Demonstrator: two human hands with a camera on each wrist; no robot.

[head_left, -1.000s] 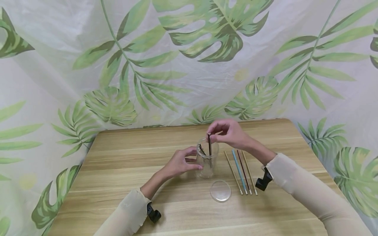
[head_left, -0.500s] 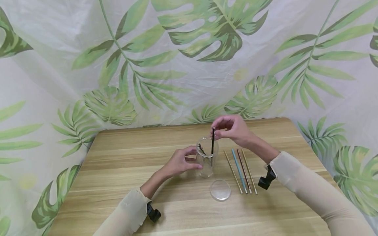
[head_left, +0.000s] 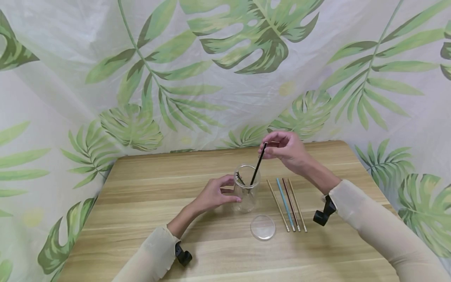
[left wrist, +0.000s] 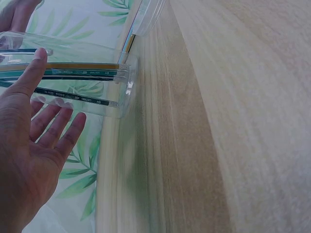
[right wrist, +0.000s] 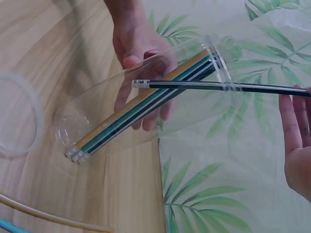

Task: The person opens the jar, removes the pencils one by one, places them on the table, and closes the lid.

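Note:
A clear jar [head_left: 248, 194] stands upright near the middle of the wooden table [head_left: 148, 184]. My left hand [head_left: 230, 190] holds its left side, thumb in front and fingers behind. In the left wrist view, the thumb [left wrist: 33, 70] lies on the jar [left wrist: 82, 77]. Several pencils [right wrist: 141, 114] lean inside the jar [right wrist: 112, 121]. My right hand [head_left: 266, 150] pinches the top of a black pencil [head_left: 257, 165]. This pencil tilts to the right, and its lower end is just inside the jar's mouth. Its silver-tipped end [right wrist: 141, 83] shows in the right wrist view.
Several thin pencils [head_left: 287, 203], gold, blue and brown, lie side by side right of the jar. A clear round lid [head_left: 262, 227] lies flat in front of it. A leaf-print cloth [head_left: 225, 70] hangs behind and beside the table.
My right hand has risen and moved right. It has drawn the black pencil upward out of the jar and tilted it. The left hand and the jar have stayed put.

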